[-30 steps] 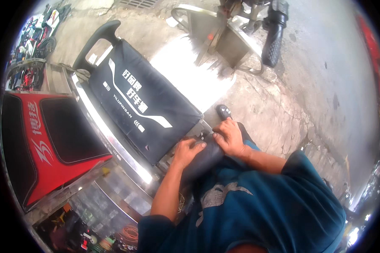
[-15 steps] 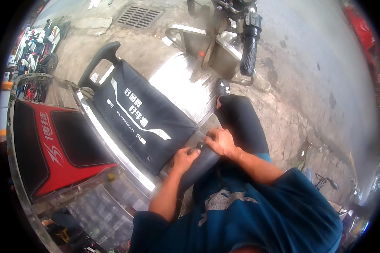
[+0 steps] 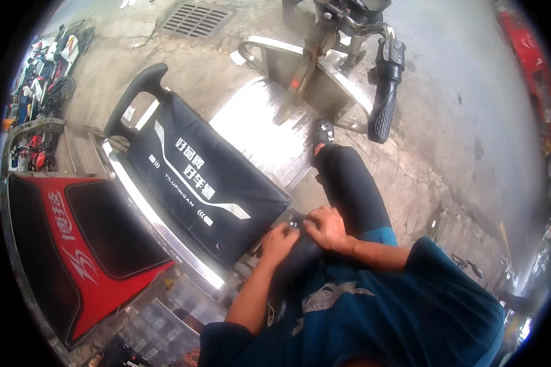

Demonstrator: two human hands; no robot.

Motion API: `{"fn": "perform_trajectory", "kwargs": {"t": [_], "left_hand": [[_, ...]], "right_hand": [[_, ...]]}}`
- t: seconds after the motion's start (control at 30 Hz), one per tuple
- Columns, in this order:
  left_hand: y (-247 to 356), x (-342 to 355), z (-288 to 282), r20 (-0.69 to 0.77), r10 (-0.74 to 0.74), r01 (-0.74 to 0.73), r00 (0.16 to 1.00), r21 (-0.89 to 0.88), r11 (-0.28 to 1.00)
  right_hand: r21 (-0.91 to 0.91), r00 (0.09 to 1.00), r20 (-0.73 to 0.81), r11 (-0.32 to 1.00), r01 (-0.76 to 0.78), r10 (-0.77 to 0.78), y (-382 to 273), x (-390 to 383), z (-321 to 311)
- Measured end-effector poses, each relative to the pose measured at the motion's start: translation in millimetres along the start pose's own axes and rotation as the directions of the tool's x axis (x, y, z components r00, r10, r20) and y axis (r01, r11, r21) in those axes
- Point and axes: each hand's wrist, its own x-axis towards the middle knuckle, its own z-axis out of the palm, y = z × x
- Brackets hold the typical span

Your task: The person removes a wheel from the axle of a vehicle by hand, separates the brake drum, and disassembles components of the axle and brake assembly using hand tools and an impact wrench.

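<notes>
My left hand (image 3: 280, 241) rests at the knee of my bent left leg (image 3: 302, 252), in dark trousers, its fingers curled and thumb toward the other hand. My right hand (image 3: 326, 227) lies just across from it, fingers bent down over the same knee. Between them shows a small dark patch with white specks (image 3: 294, 224); I cannot tell what it is. Whatever the fingertips close on is hidden. To the left of my hands is a black padded seat (image 3: 208, 183) with white print and a curved black armrest (image 3: 134, 101).
Beyond the seat are a shiny metal footboard (image 3: 257, 119) and a handlebar grip (image 3: 384, 110). My right foot wears a dark clog (image 3: 325, 132). A red and black padded panel (image 3: 86, 244) stands at left, behind a metal rail (image 3: 159, 220). A drain grate (image 3: 196, 20) lies in the concrete.
The view has shifted slightly, so seat and handlebar sit differently. My left hand's fingers have curled in more, and it has come nearer my right hand at the knee.
</notes>
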Motion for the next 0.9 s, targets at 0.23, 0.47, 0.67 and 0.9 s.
{"fn": "perform_trajectory", "kwargs": {"t": [0.23, 0.47, 0.67, 0.9], "left_hand": [[26, 75, 33, 0.109, -0.305, 0.262, 0.946, 0.293, 0.919], [5, 91, 45, 0.151, -0.23, 0.187, 0.961, 0.256, 0.949], [4, 54, 24, 0.117, -0.054, 0.071, 0.992, -0.145, 0.987], [30, 1, 13, -0.15, 0.004, 0.001, 0.989, 0.035, 0.999]], "right_hand": [[0.167, 0.993, -0.114, 0.986, -0.008, 0.027, -4, 1, 2], [0.097, 0.967, -0.246, 0.991, 0.091, -0.065, 5, -1, 8], [0.124, 0.951, -0.305, 0.988, 0.096, -0.054, 8, -6, 12], [0.148, 0.939, -0.344, 0.986, 0.079, -0.024, 8, -1, 4]]}}
